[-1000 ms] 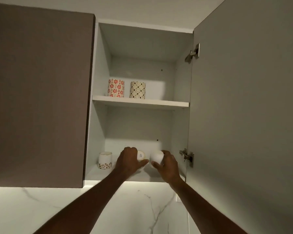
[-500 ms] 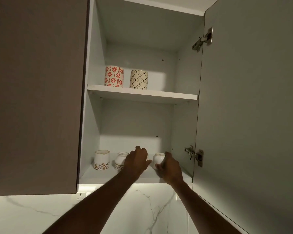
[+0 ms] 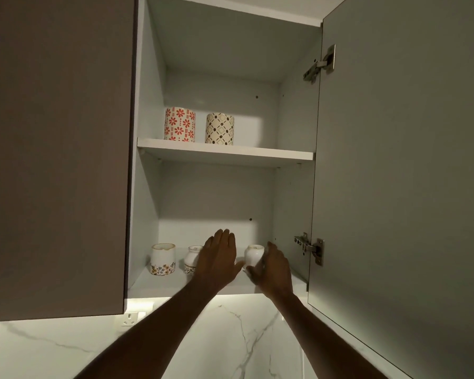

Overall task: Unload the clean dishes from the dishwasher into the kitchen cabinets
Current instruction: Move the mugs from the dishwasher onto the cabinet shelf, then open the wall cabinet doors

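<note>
A second ago we held a small white cup in each hand; now both cups stand on the bottom shelf [image 3: 173,283]. Our left hand [image 3: 219,258] has opened, fingers straight, off the floral-banded cup [image 3: 192,258], and our right hand [image 3: 271,266] has loosened beside the plain white cup [image 3: 253,255].

**Hidden behind the hands, cut by the edges**

The left hand [image 3: 219,258] covers the right side of the small patterned cup [image 3: 192,259] behind it. The right hand [image 3: 271,266] hides the lower right of the white cup [image 3: 253,255]; whether its blurred fingers touch the cup cannot be told. Both forearms run off the bottom edge. The open cabinet door [image 3: 394,160], right of the right hand, is cut by the top and right edges.
</note>
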Demonstrator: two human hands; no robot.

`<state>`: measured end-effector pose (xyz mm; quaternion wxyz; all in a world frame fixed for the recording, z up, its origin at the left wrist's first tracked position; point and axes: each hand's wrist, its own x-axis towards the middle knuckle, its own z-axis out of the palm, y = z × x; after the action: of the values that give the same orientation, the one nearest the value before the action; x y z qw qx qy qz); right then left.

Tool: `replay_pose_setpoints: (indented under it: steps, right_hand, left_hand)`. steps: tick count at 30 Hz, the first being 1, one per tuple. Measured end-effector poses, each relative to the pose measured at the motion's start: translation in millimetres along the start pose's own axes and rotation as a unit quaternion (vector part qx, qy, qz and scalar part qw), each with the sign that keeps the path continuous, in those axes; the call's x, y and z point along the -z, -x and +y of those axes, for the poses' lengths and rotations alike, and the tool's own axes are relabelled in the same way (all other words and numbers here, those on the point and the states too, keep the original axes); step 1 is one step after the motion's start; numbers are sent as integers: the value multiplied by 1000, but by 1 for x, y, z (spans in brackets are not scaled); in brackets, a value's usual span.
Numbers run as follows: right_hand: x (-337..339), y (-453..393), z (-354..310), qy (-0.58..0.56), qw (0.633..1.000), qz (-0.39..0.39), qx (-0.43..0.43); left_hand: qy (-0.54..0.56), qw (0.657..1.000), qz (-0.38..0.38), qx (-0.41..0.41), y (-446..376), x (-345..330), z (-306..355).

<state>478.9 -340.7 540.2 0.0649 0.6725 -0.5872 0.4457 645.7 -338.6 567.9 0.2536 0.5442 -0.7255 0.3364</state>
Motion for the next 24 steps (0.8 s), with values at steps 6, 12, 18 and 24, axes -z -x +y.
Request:
replay_pose_setpoints:
  steps: [6,12,18,24]
  right_hand:
    - [23,18,-4,51,996,52,59]
    - [63,35,-11,108,985,65,117]
    - [118,59,-24,118,975,89,167]
    - [181,93,-32,106,972,106,181]
  left_hand:
    - [-13,999,46,10,18,26,-11]
    - [35,994,66,77,39,60,-8]
    - [-3,992,80,94,66,109,0]
    - [-20,990,92,109,98,171,34]
